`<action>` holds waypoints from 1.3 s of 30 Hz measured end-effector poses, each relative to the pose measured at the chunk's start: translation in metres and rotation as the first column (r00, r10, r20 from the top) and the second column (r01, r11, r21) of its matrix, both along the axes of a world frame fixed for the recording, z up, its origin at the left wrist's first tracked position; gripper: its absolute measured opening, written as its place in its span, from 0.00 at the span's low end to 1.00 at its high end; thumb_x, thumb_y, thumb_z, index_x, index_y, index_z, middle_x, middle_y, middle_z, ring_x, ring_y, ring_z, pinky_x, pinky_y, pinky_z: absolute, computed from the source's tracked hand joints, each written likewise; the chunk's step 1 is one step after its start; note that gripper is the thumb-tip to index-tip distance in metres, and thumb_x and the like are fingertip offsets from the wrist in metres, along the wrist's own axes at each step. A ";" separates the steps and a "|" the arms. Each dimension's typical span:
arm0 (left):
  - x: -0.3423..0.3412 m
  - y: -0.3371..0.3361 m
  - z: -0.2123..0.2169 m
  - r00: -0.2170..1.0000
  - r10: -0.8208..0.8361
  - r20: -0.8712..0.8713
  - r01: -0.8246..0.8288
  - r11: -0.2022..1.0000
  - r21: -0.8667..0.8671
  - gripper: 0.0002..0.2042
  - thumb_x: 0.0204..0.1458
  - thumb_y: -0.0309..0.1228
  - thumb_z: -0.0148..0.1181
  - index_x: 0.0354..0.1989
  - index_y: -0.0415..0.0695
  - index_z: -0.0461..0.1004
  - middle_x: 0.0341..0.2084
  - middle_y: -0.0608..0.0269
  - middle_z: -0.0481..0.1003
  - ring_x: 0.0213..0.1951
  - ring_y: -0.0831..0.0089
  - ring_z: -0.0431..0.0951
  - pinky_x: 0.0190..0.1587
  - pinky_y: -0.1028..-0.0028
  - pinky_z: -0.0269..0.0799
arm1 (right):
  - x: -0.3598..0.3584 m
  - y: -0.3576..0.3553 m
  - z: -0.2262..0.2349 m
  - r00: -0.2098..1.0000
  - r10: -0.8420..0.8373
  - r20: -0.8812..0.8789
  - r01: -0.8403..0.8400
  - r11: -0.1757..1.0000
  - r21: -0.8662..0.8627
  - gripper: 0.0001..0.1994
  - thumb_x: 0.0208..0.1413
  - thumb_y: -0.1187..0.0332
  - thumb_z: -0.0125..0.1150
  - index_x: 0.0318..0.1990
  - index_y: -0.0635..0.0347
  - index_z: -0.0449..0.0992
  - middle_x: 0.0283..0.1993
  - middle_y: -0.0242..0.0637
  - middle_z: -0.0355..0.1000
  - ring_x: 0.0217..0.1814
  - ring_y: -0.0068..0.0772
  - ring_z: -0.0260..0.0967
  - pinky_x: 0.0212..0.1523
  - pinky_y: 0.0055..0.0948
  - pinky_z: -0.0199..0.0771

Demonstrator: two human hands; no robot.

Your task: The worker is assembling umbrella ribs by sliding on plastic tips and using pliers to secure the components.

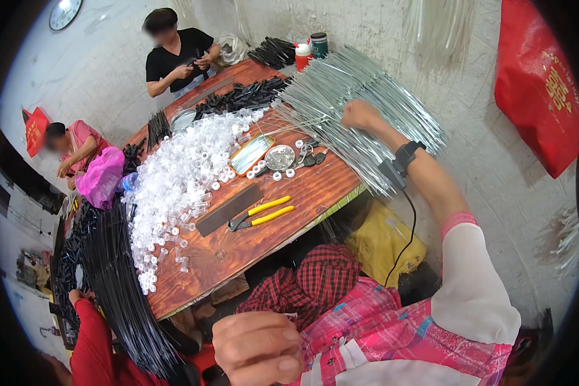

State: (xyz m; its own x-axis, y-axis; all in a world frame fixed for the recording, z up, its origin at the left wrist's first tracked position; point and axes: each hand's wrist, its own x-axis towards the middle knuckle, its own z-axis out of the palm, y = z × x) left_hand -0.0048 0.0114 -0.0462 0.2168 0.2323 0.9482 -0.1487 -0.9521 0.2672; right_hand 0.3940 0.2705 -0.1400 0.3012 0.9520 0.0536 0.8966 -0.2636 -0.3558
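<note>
My right hand (360, 115) reaches over a wide heap of thin silver rods (379, 83) at the far right of the table. Its fingers are curled in closed against the rods, a few of which stick out beside it; the fingertips are hidden. Close to me, below the table's front edge, my left hand (258, 347) is raised with its fingers folded. Whatever may be inside it is out of sight. Between the hands lie yellow-handled pliers (262, 215) and a dark flat bar (230, 210) on the wooden table (193, 264).
A big pile of clear plastic pieces with white caps (180, 161) covers the table's middle. Near it are an orange-rimmed tray (251, 154), a round metal dish (280, 157) and keys (312, 156). Long black strands (119, 276) hang at left. Co-workers (180, 61) sit around the table.
</note>
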 end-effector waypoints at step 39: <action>0.008 0.032 -0.029 0.936 0.204 -0.287 -0.273 0.935 -0.226 0.14 0.32 0.16 0.58 0.30 0.45 0.80 0.23 0.63 0.75 0.22 0.69 0.77 0.24 0.75 0.71 | 0.029 0.030 0.031 0.689 0.031 -0.724 0.049 0.995 0.089 0.17 0.61 0.60 0.56 0.23 0.61 0.74 0.16 0.35 0.68 0.12 0.23 0.58 0.10 0.29 0.51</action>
